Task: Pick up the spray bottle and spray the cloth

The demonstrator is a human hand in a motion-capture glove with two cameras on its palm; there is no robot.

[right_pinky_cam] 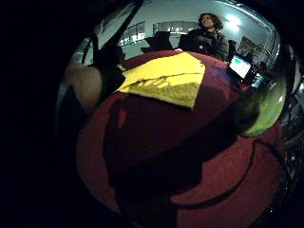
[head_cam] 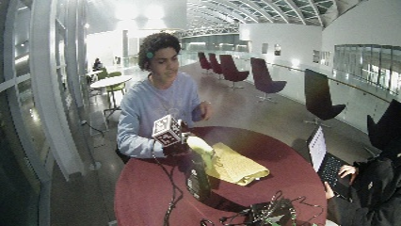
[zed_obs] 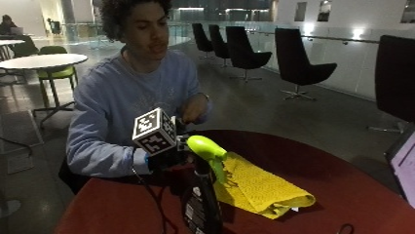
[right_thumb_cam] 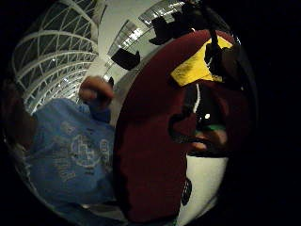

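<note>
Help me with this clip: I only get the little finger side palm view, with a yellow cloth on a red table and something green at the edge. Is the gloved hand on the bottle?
Observer: Yes, the outside view shows the right hand gripping the spray bottle by its green head.
Operator: Other hand helping?
Observer: No, the bare left hand is raised at the chest, touching nothing.
Operator: Cloth flat?
Observer: Folded; the cloth lies beside the bottle.
</note>
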